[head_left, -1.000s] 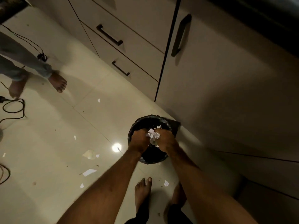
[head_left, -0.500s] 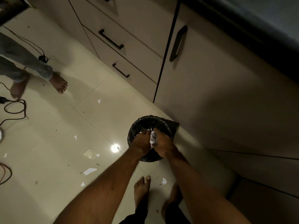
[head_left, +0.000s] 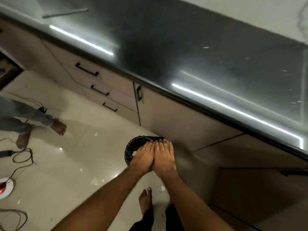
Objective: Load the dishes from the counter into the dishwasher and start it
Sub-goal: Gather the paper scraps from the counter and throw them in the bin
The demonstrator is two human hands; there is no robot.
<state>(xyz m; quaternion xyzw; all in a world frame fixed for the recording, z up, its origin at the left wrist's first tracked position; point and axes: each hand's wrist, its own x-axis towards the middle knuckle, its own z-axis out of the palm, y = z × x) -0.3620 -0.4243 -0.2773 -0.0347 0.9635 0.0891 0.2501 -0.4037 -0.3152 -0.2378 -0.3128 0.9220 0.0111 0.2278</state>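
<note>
My left hand (head_left: 144, 155) and my right hand (head_left: 164, 155) are side by side, palms down with fingers straight, above a small black-lined waste bin (head_left: 131, 147) on the floor. A scrap of white paper (head_left: 134, 153) shows in the bin just left of my left hand. Neither hand holds anything that I can see. The dark counter (head_left: 191, 52) runs across the top of the view, and no dishes show on it. No dishwasher can be told apart among the beige cabinet fronts (head_left: 175, 117).
Drawers with black handles (head_left: 87, 72) sit left of the cabinet door. Paper scraps (head_left: 95, 180) lie on the pale tiled floor. Black cables (head_left: 21, 157) trail at the left. Another person's bare feet (head_left: 59, 128) stand at the left. My own foot (head_left: 145, 200) is below the bin.
The camera has tilted up, bringing the counter into view. My hands, which were crumpling white paper over the bin, now lie flat with straight fingers and the paper is out of them.
</note>
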